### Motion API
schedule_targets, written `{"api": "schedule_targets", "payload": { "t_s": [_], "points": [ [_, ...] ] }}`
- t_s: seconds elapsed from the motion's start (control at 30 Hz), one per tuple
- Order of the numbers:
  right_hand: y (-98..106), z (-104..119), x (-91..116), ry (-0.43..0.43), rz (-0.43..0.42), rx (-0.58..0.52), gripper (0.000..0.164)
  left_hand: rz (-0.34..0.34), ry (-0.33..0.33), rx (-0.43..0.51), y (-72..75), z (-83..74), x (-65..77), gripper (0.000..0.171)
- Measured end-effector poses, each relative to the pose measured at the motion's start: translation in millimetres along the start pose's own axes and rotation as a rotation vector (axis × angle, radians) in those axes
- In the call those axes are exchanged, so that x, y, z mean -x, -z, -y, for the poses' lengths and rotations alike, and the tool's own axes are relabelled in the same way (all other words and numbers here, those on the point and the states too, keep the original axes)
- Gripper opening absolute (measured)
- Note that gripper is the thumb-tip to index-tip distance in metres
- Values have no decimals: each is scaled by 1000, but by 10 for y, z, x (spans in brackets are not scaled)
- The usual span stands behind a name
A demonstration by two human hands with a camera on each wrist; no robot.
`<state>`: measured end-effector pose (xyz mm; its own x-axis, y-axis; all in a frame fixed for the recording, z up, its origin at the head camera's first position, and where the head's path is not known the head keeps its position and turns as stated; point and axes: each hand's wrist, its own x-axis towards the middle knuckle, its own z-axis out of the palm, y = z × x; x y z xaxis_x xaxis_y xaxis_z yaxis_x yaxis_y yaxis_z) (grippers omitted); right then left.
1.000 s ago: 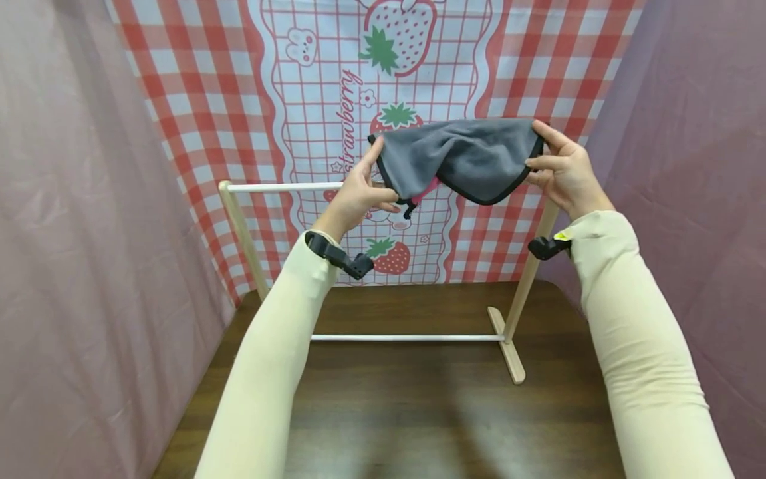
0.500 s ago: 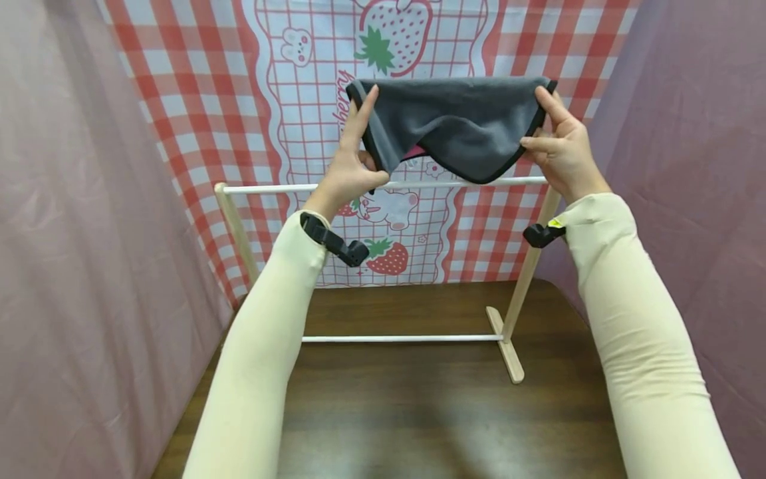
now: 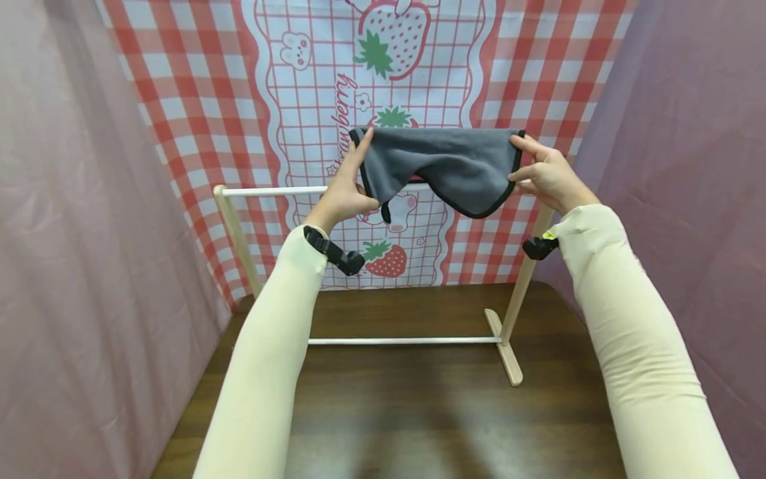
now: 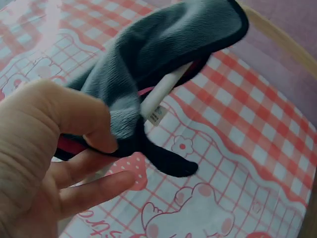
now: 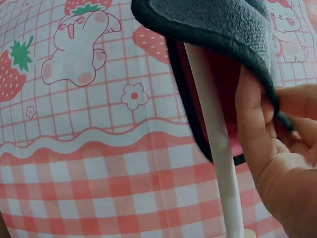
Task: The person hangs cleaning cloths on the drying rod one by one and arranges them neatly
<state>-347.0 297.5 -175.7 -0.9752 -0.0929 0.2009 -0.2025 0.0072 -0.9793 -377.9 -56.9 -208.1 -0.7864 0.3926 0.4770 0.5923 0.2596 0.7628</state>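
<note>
A grey cleaning cloth with black edging spans the gap between both hands, folded over the white top rail of a rack. Its pink inner side shows behind the rail in the right wrist view. My left hand pinches the cloth's left end between thumb and fingers. At the opposite end, my right hand pinches the black edge. A black loop dangles near the left thumb, and a small pale tag shows beside the rail.
The rack has wooden side posts, a white lower rail and a wooden foot on the brown table. Behind it hangs a checked strawberry cloth. Pink curtains flank both sides.
Both hands first raised the cloth above the rail, spreading it straighter, then lowered it over the rail. Its top edge is now taut and level; both hands keep their hold.
</note>
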Motion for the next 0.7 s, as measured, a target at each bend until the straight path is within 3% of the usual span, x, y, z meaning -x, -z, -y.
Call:
{"api": "schedule_targets", "payload": {
  "t_s": [0.13,0.37,0.53,0.7],
  "points": [
    [49,-10,26,-71,14,21,79,69,53,151,-15,25,67,121],
    [153,-68,41,-143,21,-178,81,147,81,412,-28,116,144,124],
    [237,-116,71,-109,-3,-196,81,184,118,430,-17,176,178,122],
    [265,-165,94,-122,-16,27,78,185,137,372,-25,202,202,119]
  ]
}}
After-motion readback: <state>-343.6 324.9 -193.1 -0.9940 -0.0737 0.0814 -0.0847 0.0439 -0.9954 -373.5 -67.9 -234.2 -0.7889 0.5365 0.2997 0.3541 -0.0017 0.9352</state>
